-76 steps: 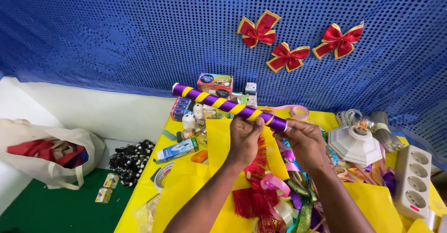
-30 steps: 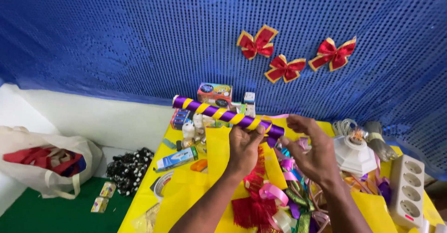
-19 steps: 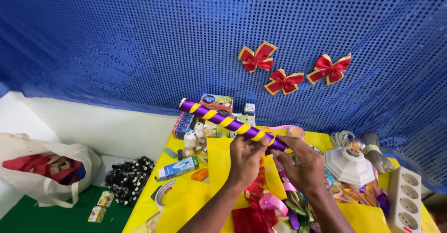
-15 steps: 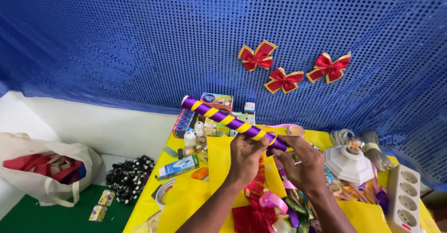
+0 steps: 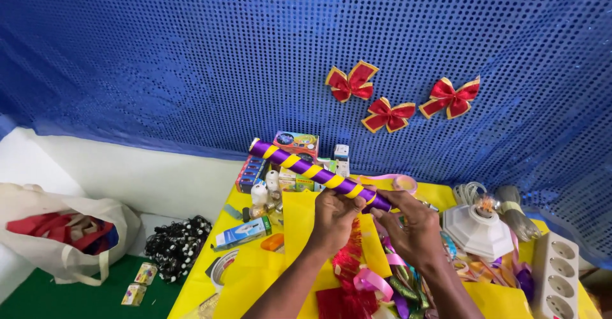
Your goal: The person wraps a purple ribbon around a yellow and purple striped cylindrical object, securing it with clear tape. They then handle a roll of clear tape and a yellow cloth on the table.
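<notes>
The left hand has its fingers curled tight around the low end of a purple stick with yellow stripes. The right hand is just beside it, with its fingertips pinching the very tip of the same stick. The stick is up in the air above the yellow table, and it tilts up toward the far left corner.

Under the hands lie red tinsel and a heap of pink and green ribbons, near the front edge. Near the far edge stand small boxes and little bottles. A blue tube lies close to the left edge. By the right edge sit a white lamp holder and a white plug strip.

The open room is the bare yellow patch left of the left hand. Past the left edge, a white bag sits on the green floor.
</notes>
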